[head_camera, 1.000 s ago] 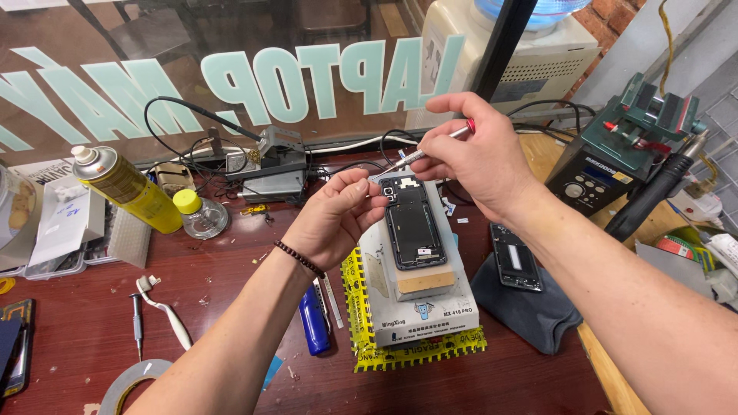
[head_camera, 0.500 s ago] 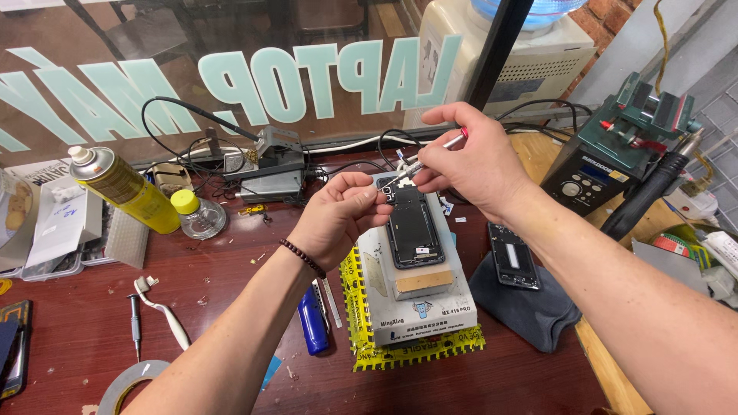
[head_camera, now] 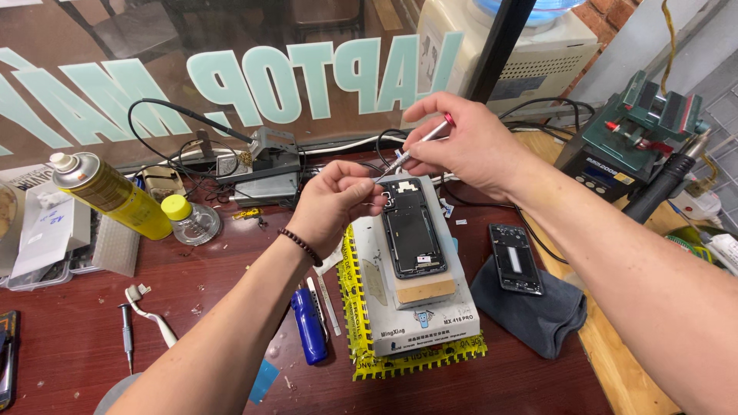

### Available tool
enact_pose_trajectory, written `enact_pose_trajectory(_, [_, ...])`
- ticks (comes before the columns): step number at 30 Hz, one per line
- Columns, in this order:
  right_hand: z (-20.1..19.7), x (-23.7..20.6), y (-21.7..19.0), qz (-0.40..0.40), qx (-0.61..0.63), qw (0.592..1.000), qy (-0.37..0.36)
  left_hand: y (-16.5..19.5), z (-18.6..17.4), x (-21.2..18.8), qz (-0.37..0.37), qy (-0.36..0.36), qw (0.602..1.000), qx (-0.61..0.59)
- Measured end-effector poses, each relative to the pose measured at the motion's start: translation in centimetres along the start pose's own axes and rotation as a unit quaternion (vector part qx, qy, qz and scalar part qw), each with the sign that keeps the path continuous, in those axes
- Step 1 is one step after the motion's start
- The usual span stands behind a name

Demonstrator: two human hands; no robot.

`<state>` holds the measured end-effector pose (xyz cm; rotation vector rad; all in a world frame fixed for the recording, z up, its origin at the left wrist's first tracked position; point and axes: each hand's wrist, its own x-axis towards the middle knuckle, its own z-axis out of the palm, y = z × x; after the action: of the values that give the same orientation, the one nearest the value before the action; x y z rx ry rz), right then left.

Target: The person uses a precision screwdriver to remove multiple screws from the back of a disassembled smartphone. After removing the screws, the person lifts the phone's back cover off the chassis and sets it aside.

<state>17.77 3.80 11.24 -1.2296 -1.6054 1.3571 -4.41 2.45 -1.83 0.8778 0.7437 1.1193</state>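
Centrally, an opened phone [head_camera: 415,234] lies face down on a pale grey heating pad [head_camera: 424,307], which sits on a yellow mat [head_camera: 361,338] on the reddish desk [head_camera: 69,323]. Just above its top edge, the right hand [head_camera: 469,146] pinches a slim silver screwdriver [head_camera: 411,151] with a red cap, tip angled toward the left hand [head_camera: 334,204], whose fingertips close around something too small to tell. Nearby lie a blue lighter [head_camera: 309,327], a yellow spray can [head_camera: 115,196] and a second phone frame [head_camera: 516,259] on a grey cloth [head_camera: 538,315].
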Motion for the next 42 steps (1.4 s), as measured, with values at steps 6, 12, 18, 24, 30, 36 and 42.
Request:
enact_pose_trajectory(6, [1.0, 3.5, 0.7, -0.092, -0.256, 0.962, -0.027, 0.3, 0.3, 2.0, 0.162, -0.020, 0.897, 0.412])
enact_pose_trajectory(12, [1.3, 5.3, 2.1, -0.180, -0.367, 0.912, -0.034, 0.6, 1.0, 1.4, 0.210, -0.041, 0.794, 0.569])
enact_pose_trajectory(18, [1.4, 5.7, 2.2, -0.160, -0.397, 0.902, -0.051, 0.2, 1.2, 0.7, 0.224, -0.031, 0.780, 0.584])
enact_pose_trajectory(24, [1.7, 5.3, 2.2, -0.204, -0.394, 0.893, -0.071, 0.0, 1.4, 0.6, 0.198, -0.018, 0.797, 0.571])
enact_pose_trajectory(30, [1.7, 4.9, 2.0, -0.199, -0.387, 0.898, -0.069, 0.3, 1.8, 0.6, 0.206, -0.007, 0.806, 0.555])
enact_pose_trajectory(36, [1.5, 5.0, 2.1, -0.192, -0.380, 0.903, -0.064, 0.9, 2.2, 0.3, 0.198, -0.009, 0.805, 0.559])
enact_pose_trajectory(42, [1.7, 5.2, 2.6, -0.184, -0.369, 0.909, -0.065, 1.0, 2.3, 0.1, 0.168, -0.012, 0.804, 0.570])
